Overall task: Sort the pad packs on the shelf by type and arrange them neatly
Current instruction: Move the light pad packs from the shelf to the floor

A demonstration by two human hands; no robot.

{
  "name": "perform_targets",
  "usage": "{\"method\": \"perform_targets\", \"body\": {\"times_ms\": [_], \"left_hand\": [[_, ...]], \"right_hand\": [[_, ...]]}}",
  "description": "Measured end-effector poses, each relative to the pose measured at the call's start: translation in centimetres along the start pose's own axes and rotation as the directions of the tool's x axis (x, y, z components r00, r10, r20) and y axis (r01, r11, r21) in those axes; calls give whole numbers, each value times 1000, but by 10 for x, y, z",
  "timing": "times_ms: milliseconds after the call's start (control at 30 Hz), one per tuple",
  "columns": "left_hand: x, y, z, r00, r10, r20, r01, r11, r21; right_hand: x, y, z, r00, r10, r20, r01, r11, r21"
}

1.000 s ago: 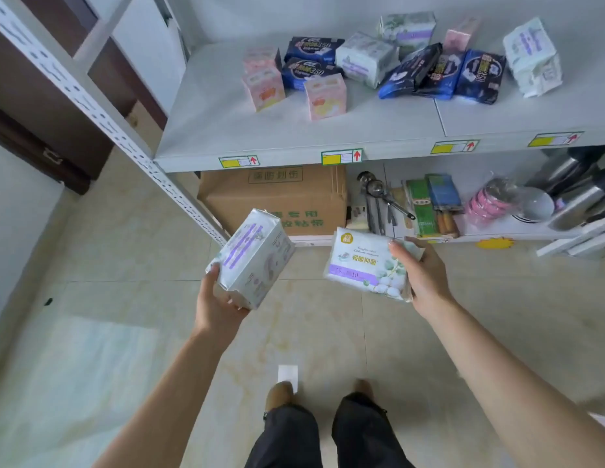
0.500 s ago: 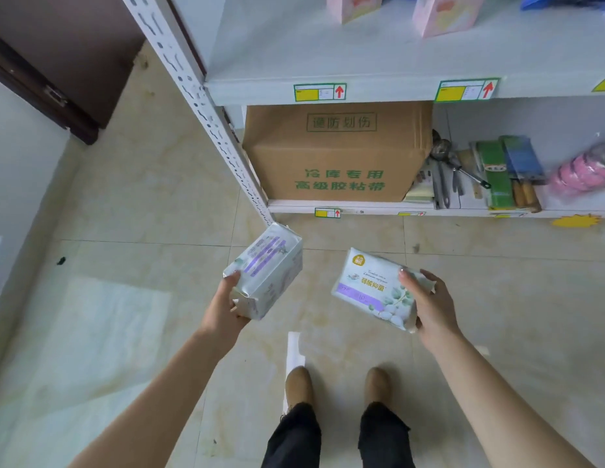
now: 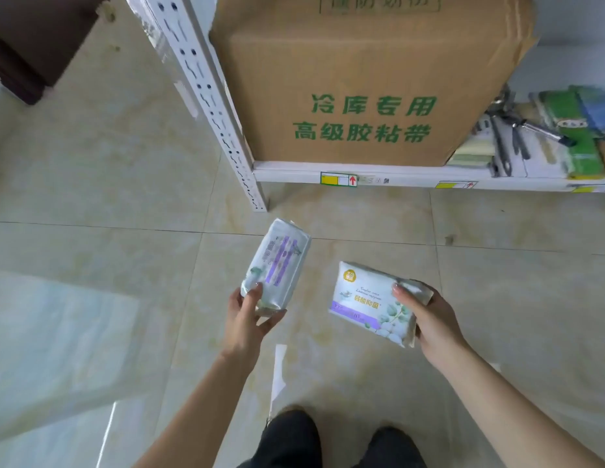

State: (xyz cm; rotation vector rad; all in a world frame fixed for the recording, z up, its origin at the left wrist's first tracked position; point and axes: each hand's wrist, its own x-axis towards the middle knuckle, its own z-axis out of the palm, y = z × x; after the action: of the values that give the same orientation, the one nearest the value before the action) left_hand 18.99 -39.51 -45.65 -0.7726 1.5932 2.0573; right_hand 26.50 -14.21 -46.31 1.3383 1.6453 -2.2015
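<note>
Above the floor (image 3: 91,197), the left hand (image 3: 247,319) grips the striped pack (image 3: 277,265) by its near end, long axis pointing away toward the box (image 3: 361,62), while the right hand (image 3: 429,315) clasps the leafy pack (image 3: 365,298) crosswise, its right end hidden.

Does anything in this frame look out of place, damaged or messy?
A white paper scrap lies loose on the floor in front of the person's legs. The cardboard box on the bottom shelf has a crumpled right edge. The purple-striped pack in the left hand and the leaf-printed pack in the right hand look intact.
</note>
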Motion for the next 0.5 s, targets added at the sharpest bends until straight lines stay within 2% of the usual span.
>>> {"method": "perform_targets", "body": {"times_ms": [167, 300, 500], "left_hand": [[82, -66, -6, 994, 76, 78, -82, 994, 72], [149, -96, -18, 973, 174, 153, -202, 960, 195], [238, -123, -56, 909, 310, 278, -408, 795, 449]], "right_hand": [[92, 64, 14, 999, -49, 20, 50, 999, -22], [162, 105, 30, 996, -73, 54, 77, 993, -87], [263, 134, 42, 982, -137, 128, 162, 964, -209]]}}
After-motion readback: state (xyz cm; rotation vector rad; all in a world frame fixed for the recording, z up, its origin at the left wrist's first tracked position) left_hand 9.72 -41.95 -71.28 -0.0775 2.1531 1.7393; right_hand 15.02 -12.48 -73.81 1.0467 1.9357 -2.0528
